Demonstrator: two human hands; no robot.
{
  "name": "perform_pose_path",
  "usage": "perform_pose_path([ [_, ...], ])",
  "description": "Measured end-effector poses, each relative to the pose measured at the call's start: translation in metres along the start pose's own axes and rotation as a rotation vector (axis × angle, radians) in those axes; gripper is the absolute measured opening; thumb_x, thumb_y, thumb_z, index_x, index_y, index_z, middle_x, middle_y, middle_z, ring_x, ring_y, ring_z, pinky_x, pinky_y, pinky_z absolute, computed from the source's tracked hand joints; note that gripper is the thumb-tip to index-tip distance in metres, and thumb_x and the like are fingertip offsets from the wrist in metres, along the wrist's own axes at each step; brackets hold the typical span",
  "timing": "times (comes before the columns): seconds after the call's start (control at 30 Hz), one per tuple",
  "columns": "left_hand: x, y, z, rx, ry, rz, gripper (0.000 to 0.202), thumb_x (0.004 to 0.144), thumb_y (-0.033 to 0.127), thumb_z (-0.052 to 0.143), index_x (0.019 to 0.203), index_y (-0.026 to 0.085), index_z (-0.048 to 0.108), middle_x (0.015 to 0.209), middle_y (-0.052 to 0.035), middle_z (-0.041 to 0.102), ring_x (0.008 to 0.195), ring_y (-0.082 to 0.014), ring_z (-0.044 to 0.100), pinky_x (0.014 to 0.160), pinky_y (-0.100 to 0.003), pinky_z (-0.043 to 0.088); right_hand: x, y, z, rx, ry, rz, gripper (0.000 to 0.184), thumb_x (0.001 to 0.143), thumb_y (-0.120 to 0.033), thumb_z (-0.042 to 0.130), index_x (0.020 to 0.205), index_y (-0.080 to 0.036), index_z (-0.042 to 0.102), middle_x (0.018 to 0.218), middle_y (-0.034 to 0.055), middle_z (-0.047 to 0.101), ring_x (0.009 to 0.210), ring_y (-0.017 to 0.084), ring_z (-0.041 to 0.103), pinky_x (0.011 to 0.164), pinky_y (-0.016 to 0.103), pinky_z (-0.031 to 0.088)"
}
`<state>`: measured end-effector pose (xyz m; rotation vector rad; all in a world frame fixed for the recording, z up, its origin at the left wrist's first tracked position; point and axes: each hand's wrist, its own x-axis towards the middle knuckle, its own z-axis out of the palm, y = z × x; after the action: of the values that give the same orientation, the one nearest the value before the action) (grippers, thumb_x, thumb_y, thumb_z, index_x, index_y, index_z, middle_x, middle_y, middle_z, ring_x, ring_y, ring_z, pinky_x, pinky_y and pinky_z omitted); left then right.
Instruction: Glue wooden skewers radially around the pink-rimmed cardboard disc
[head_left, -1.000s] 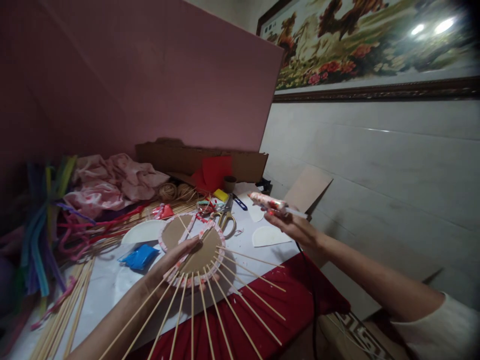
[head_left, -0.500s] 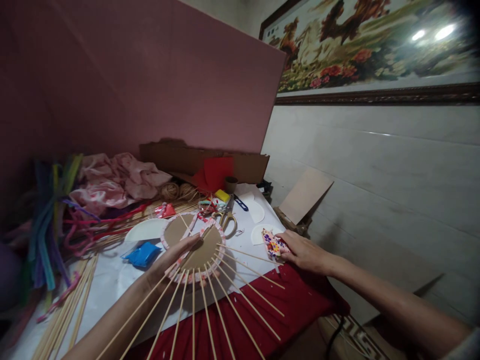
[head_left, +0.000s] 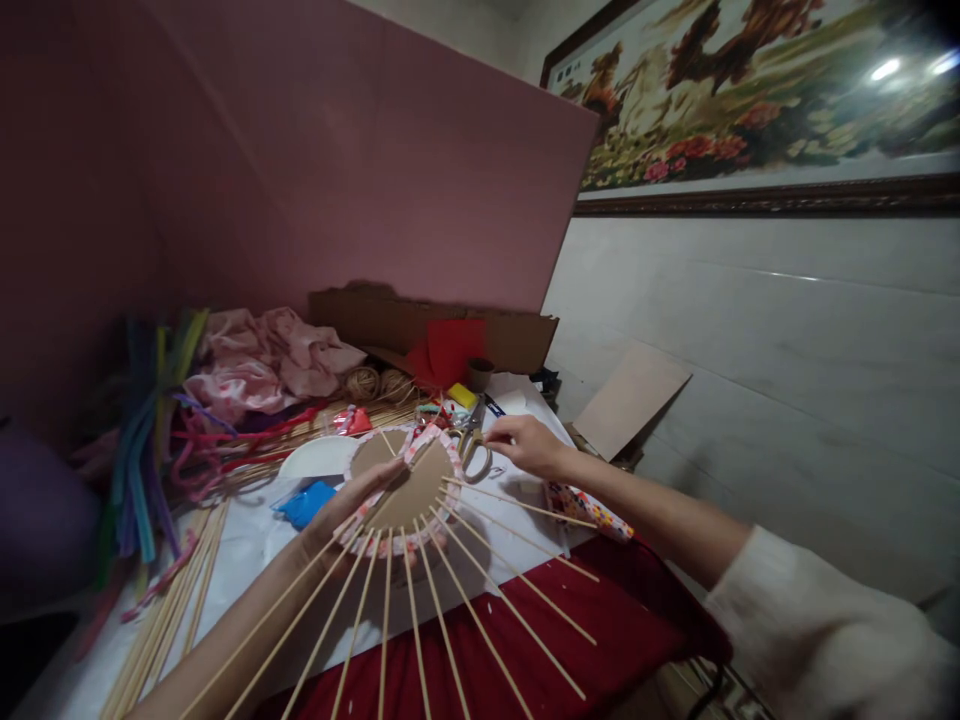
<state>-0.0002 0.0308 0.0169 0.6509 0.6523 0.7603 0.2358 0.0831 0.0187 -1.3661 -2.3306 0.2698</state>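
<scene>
My left hand [head_left: 358, 497] lies flat, fingers stretched, on a round cardboard disc [head_left: 409, 485] with a pink patterned rim. Several thin wooden sticks [head_left: 480, 590] fan out from the disc toward me. My right hand [head_left: 525, 445] hovers over the scissors [head_left: 474, 448] just right of the disc, fingers curled down onto them. I cannot tell whether it grips them. A floral-patterned glue gun [head_left: 589, 505] lies on the table under my right forearm.
Loose sticks [head_left: 172, 600], coloured pipe cleaners [head_left: 150, 440], pink cloth [head_left: 277, 360], twine balls [head_left: 375, 383], a blue packet [head_left: 306, 503] and red paper [head_left: 450, 350] crowd the table. A cardboard box [head_left: 420, 320] stands at the back. Red cloth [head_left: 600, 620] covers the near edge.
My right hand lowered the floral glue gun to the table, let go of it, then moved left and forward to the scissors. The left hand stayed on the disc.
</scene>
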Motion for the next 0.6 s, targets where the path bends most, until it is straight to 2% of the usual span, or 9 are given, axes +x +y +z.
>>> perform_pose_path([
  [0.03, -0.001, 0.007, -0.004, 0.004, -0.004, -0.078, 0.046, 0.076, 0.031, 0.042, 0.115, 0.007, 0.045, 0.074, -0.0113, 0.068, 0.071, -0.0238, 0.063, 0.063, -0.033, 0.05, 0.013, -0.003, 0.009, 0.031, -0.036, -0.02, 0.014, 0.072, -0.017, 0.05, 0.077, -0.014, 0.063, 0.073, 0.0027, 0.061, 0.067, 0.011, 0.052, 0.06, 0.021, 0.034],
  [0.07, -0.001, 0.014, -0.008, 0.003, -0.024, -0.101, 0.045, 0.078, 0.03, 0.04, 0.116, 0.007, 0.044, 0.075, -0.0121, 0.068, 0.068, -0.0238, 0.063, 0.059, -0.033, 0.051, 0.026, -0.006, 0.018, 0.061, -0.074, -0.041, 0.016, 0.071, -0.016, 0.05, 0.079, -0.014, 0.063, 0.073, 0.0018, 0.062, 0.066, 0.01, 0.052, 0.059, 0.02, 0.034],
  [0.2, -0.008, 0.038, -0.023, -0.032, -0.088, 0.053, 0.044, 0.08, 0.027, 0.034, 0.12, 0.011, 0.04, 0.077, -0.0138, 0.067, 0.062, -0.0271, 0.063, 0.04, -0.034, 0.05, 0.063, -0.023, 0.048, 0.144, -0.185, -0.09, 0.015, 0.07, -0.019, 0.052, 0.075, -0.013, 0.065, 0.064, -0.0008, 0.061, 0.059, 0.009, 0.051, 0.053, 0.017, 0.033],
  [0.37, -0.022, 0.057, -0.036, -0.123, -0.06, 0.253, 0.042, 0.08, 0.024, 0.035, 0.12, 0.01, 0.04, 0.084, -0.0158, 0.066, 0.068, -0.0257, 0.063, 0.049, -0.036, 0.052, 0.072, -0.035, 0.063, 0.213, -0.233, -0.073, 0.015, 0.069, -0.025, 0.053, 0.074, -0.016, 0.064, 0.065, -0.0018, 0.06, 0.058, 0.009, 0.049, 0.052, 0.017, 0.033],
  [0.43, -0.025, 0.062, -0.042, -0.128, -0.047, 0.3, 0.042, 0.08, 0.024, 0.035, 0.119, 0.009, 0.041, 0.084, -0.0156, 0.066, 0.071, -0.026, 0.063, 0.053, -0.037, 0.052, 0.073, -0.039, 0.069, 0.224, -0.209, -0.032, 0.015, 0.067, -0.026, 0.054, 0.072, -0.015, 0.063, 0.063, -0.0013, 0.058, 0.057, 0.009, 0.048, 0.05, 0.018, 0.032],
  [0.6, -0.023, 0.065, -0.058, -0.156, -0.01, 0.399, 0.04, 0.078, 0.023, 0.04, 0.115, 0.007, 0.046, 0.079, -0.015, 0.067, 0.067, -0.0254, 0.063, 0.054, -0.036, 0.052, 0.079, -0.058, 0.091, 0.271, -0.142, 0.073, 0.014, 0.058, -0.024, 0.06, 0.07, -0.015, 0.06, 0.065, -0.0007, 0.057, 0.059, 0.012, 0.049, 0.05, 0.02, 0.032],
])
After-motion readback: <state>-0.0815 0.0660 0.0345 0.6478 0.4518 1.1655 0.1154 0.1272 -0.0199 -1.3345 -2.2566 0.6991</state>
